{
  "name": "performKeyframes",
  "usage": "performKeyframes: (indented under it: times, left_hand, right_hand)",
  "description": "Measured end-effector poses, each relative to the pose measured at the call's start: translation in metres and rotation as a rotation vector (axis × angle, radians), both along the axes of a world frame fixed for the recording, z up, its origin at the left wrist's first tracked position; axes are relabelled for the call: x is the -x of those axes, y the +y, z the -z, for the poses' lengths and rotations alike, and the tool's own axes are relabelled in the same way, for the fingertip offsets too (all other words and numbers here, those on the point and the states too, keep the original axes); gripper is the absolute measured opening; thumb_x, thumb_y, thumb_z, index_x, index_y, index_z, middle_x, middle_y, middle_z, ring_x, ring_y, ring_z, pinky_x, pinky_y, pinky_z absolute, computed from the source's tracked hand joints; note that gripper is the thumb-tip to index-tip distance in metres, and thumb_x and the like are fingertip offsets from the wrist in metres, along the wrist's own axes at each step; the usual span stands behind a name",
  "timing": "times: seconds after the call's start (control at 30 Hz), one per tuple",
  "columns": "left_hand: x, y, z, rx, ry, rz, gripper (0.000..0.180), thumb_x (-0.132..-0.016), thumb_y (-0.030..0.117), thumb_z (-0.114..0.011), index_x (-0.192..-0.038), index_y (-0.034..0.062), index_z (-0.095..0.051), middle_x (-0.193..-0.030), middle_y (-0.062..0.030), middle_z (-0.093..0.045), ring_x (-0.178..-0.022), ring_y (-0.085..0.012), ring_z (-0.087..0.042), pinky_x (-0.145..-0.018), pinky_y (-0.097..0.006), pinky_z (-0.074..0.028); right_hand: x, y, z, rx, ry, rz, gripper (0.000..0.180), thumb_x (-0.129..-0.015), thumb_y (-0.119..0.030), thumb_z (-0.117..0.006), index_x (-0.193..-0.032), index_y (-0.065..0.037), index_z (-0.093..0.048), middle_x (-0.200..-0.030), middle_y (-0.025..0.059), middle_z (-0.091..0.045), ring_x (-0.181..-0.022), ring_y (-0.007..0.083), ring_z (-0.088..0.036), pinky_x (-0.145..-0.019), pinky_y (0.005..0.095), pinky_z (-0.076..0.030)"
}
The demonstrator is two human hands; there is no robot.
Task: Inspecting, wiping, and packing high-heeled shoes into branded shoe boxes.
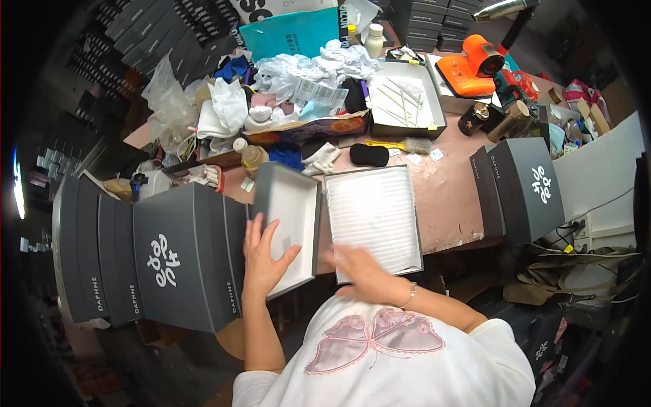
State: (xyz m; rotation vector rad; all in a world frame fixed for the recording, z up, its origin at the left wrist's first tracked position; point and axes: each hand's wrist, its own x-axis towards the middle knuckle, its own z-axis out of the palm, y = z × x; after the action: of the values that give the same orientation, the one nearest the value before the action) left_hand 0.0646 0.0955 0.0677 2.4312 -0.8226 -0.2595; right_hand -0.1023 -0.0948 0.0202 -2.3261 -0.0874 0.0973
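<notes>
A dark grey box lid [297, 224] with a white inside stands tilted beside the stacked boxes on the left. My left hand [264, 263] lies against its left side, fingers spread and thumb reaching over the white inside. To its right, a shallow grey-edged box [380, 210] lies flat, filled with white ribbed padding. My right hand [369, 275] is over the near left corner of this box. Motion blurs its fingers, so their grip and any contact cannot be made out.
Several dark grey shoe boxes [183, 251] stand at left, more [519, 190] at right. Behind lie a black oval pad [369, 154], a yellow-handled brush [407, 145], a bottle [254, 157], an open box of white sticks [407, 102], crumpled paper [291, 71] and an orange device [468, 71].
</notes>
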Motion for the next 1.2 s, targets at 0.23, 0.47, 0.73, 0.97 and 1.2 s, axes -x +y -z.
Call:
performKeyframes:
  times: [0.23,0.47,0.73,0.97,1.2]
  left_hand:
    - [0.040,-0.018,0.034,0.184,0.369,0.285,0.038,-0.080,0.022,-0.074,-0.109,0.0008,-0.063,-0.124,-0.0197,-0.057,-0.116,-0.0344,-0.054,-0.098,-0.038,-0.043]
    - [0.110,-0.084,0.066,0.165,0.722,0.848,0.037,-0.091,0.029,-0.061,-0.113,-0.0010,-0.059,-0.116,-0.0179,-0.059,-0.108,-0.0324,-0.057,-0.094,-0.036,-0.046]
    - [0.126,-0.105,0.069,0.138,1.051,0.957,0.042,-0.093,0.027,-0.058,-0.125,0.0015,-0.052,-0.128,-0.0168,-0.054,-0.120,-0.0269,-0.051,-0.100,-0.037,-0.042]
    - [0.095,-0.089,0.108,0.432,0.146,0.153,0.054,-0.091,0.018,-0.058,-0.139,0.0035,-0.038,-0.146,-0.0197,-0.033,-0.133,-0.0338,-0.035,-0.109,-0.041,-0.031]
    - [0.048,-0.071,0.193,0.482,0.868,-0.247,0.054,-0.096,0.021,-0.054,-0.141,-0.0019,-0.035,-0.139,-0.0223,-0.042,-0.128,-0.0290,-0.042,-0.109,-0.039,-0.030]
  right_hand:
    - [0.061,-0.116,0.097,0.559,0.270,0.561,0.048,-0.079,-0.014,-0.068,-0.123,-0.011,-0.049,-0.131,0.0224,-0.044,-0.129,0.0423,-0.036,-0.106,0.0655,-0.020]
    - [0.056,-0.116,0.116,0.448,0.286,0.693,0.020,-0.081,-0.007,-0.060,-0.100,-0.007,-0.055,-0.100,0.0192,-0.060,-0.087,0.0373,-0.061,-0.074,0.0526,-0.049]
    - [-0.007,-0.076,-0.034,-0.266,0.050,0.520,0.007,-0.087,-0.002,-0.059,-0.093,0.000,-0.057,-0.080,0.0122,-0.064,-0.073,0.0257,-0.066,-0.065,0.0350,-0.052]
    - [-0.055,0.021,-0.070,-0.404,-0.121,-0.108,0.040,-0.085,-0.005,-0.060,-0.124,-0.005,-0.053,-0.106,0.0163,-0.064,-0.091,0.0377,-0.062,-0.079,0.0417,-0.051]
    - [0.024,-0.051,0.134,0.556,0.089,0.367,0.019,-0.076,-0.009,-0.061,-0.094,-0.004,-0.057,-0.086,0.0122,-0.062,-0.087,0.0295,-0.060,-0.068,0.0431,-0.049]
